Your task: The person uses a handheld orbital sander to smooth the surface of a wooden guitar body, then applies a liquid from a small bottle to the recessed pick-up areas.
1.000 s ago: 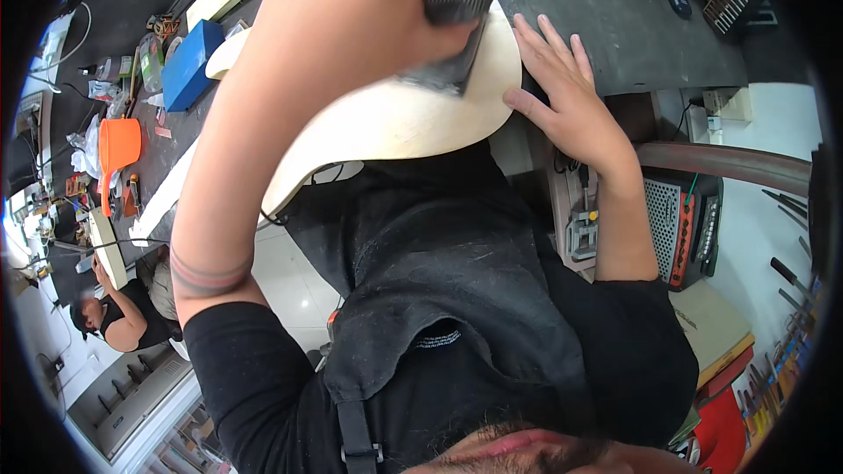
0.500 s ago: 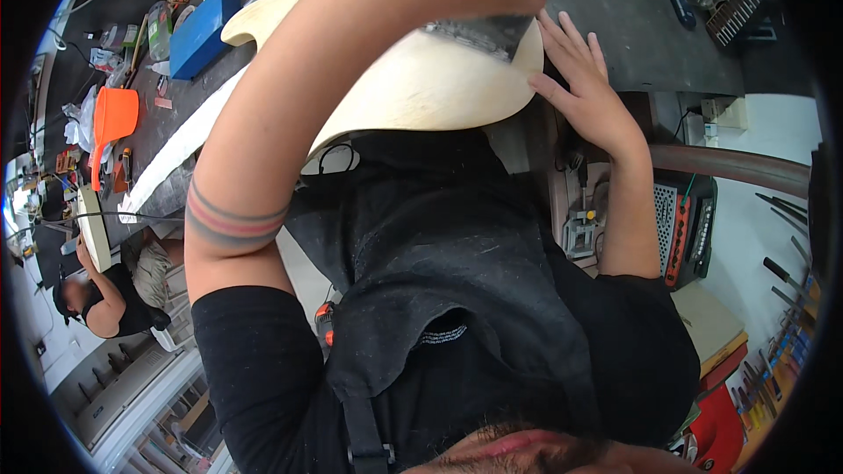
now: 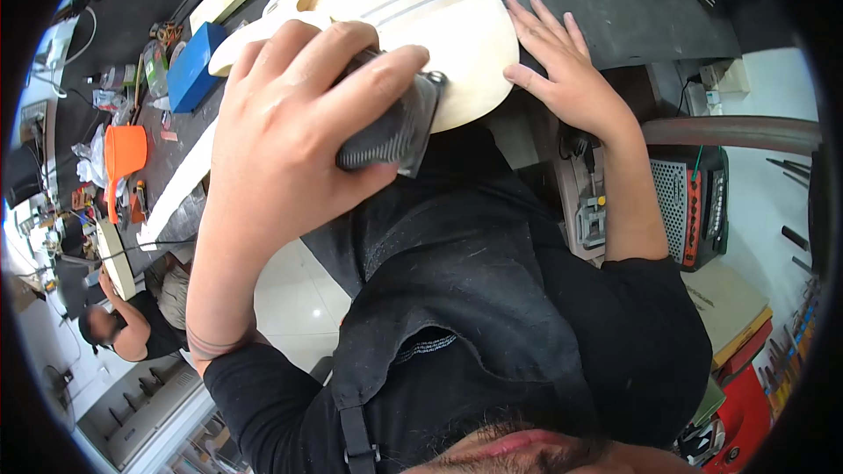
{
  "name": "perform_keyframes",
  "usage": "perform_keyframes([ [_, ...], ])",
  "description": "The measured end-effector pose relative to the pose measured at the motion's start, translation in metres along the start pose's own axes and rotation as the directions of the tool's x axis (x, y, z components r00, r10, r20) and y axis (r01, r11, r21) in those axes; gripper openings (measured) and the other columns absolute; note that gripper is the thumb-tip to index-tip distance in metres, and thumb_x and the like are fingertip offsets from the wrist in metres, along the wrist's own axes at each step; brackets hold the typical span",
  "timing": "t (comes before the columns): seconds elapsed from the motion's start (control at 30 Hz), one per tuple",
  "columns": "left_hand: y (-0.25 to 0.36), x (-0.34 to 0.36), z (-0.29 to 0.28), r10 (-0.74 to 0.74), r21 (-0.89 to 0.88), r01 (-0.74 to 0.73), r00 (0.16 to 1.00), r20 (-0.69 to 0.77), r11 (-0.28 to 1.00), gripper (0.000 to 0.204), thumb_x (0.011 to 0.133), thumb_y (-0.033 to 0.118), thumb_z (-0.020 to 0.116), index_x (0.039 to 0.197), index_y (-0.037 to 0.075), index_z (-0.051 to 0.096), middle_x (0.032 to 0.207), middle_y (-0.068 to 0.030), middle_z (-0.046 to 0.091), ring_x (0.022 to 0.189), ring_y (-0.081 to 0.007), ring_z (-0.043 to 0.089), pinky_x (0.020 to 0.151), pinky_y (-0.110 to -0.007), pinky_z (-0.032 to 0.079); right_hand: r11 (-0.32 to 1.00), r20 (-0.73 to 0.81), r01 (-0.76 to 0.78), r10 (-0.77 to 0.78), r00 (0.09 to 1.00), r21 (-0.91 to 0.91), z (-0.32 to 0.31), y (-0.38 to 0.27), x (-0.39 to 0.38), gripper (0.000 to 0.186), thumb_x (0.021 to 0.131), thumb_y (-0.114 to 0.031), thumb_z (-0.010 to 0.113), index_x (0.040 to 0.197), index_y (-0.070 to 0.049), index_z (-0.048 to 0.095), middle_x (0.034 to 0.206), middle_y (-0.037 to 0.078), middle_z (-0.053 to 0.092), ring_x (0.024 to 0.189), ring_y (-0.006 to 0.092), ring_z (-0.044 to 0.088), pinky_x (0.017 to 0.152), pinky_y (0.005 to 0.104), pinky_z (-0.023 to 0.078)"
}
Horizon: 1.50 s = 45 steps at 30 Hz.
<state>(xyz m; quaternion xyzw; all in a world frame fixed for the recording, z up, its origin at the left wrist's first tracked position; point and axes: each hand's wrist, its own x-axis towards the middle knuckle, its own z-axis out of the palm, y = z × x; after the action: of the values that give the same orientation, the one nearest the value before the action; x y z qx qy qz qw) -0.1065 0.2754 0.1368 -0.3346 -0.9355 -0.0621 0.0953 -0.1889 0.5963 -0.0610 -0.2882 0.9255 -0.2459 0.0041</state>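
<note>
A pale wooden guitar body [image 3: 479, 75] with dark stripes and cut-out cavities lies on the dark workbench. My left hand [image 3: 281, 123] is closed round a black sanding block [image 3: 386, 136] with a ribbed grip, held over the body's near edge. Whether the block touches the wood cannot be told, as my hand covers part of it. On the body's right edge rests my right hand [image 3: 562, 70], fingers spread, with nothing in it. The black apron [image 3: 457, 272] I wear hangs just below the body.
A blue block [image 3: 195, 68], a clear bottle [image 3: 155, 68] and an orange scoop [image 3: 126, 154] are at the bench's left. Another person [image 3: 140, 325] works farther left with a pale board. On the right are a black-and-red case [image 3: 689, 211] and wall-hung tools [image 3: 795, 342].
My left hand has drawn back toward me and leftward with the sanding block, from the body's far right part. My right hand stays at the edge. More of the guitar body shows.
</note>
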Motion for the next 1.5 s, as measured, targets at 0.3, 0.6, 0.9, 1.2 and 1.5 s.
perform_keyframes([
  [0.3,-0.017,0.107,0.038,0.065,0.017,-0.064,0.994,-0.083,0.998,0.060,0.079,0.025,0.092,0.135,0.010,0.078,0.118,-0.0118,0.073,0.115,-0.0360,0.071,0.102,-0.047,0.057,0.999,-0.094,0.043,-0.044,0.995,-0.013,0.005,-0.001,-0.003,0.079,0.117,-0.053,0.062,0.178,-0.006,0.046,0.189,0.015,0.040,0.180,0.0335,0.024,0.146,0.0589,0.008],
  [0.6,-0.037,0.186,0.061,-0.047,0.055,0.052,0.994,-0.099,0.997,0.065,0.083,0.030,0.092,0.142,0.007,0.079,0.127,-0.0176,0.077,0.123,-0.0400,0.073,0.107,-0.047,0.059,0.997,-0.150,0.079,-0.080,0.985,-0.009,0.013,0.005,-0.004,0.094,0.110,-0.063,0.068,0.178,-0.002,0.046,0.187,0.019,0.042,0.179,0.0363,0.024,0.146,0.0596,0.008],
  [0.9,-0.010,0.116,0.040,0.076,0.066,-0.074,0.997,-0.023,0.995,0.066,0.080,0.030,0.093,0.141,0.008,0.078,0.126,-0.0148,0.076,0.121,-0.0388,0.072,0.104,-0.048,0.058,0.990,-0.497,-0.004,0.073,0.865,0.138,-0.031,-0.018,-0.009,0.096,0.092,-0.042,0.097,0.169,-0.005,0.051,0.174,0.017,0.058,0.173,0.0377,0.038,0.145,0.0587,0.019],
  [1.2,0.031,0.063,0.011,0.112,0.030,-0.114,0.992,0.056,0.993,0.085,0.060,0.024,0.098,0.142,0.024,0.075,0.121,-0.0015,0.070,0.107,-0.0294,0.067,0.094,-0.046,0.052,0.927,-0.485,0.250,-0.089,0.870,0.279,0.026,-0.107,-0.002,0.111,0.081,-0.054,0.097,0.161,0.000,0.043,0.163,0.030,0.055,0.167,0.0485,0.045,0.137,0.0822,0.012],
  [1.5,-0.005,0.144,0.049,0.166,0.094,-0.160,0.985,-0.053,0.983,0.075,0.074,0.021,0.094,0.147,0.019,0.076,0.127,-0.0069,0.074,0.116,-0.0353,0.071,0.102,-0.050,0.057,0.948,-0.489,0.221,-0.085,0.868,0.228,0.004,-0.022,0.055,0.118,0.081,-0.071,0.095,0.168,-0.005,0.050,0.172,0.024,0.055,0.169,0.0461,0.042,0.140,0.0765,0.008],
])
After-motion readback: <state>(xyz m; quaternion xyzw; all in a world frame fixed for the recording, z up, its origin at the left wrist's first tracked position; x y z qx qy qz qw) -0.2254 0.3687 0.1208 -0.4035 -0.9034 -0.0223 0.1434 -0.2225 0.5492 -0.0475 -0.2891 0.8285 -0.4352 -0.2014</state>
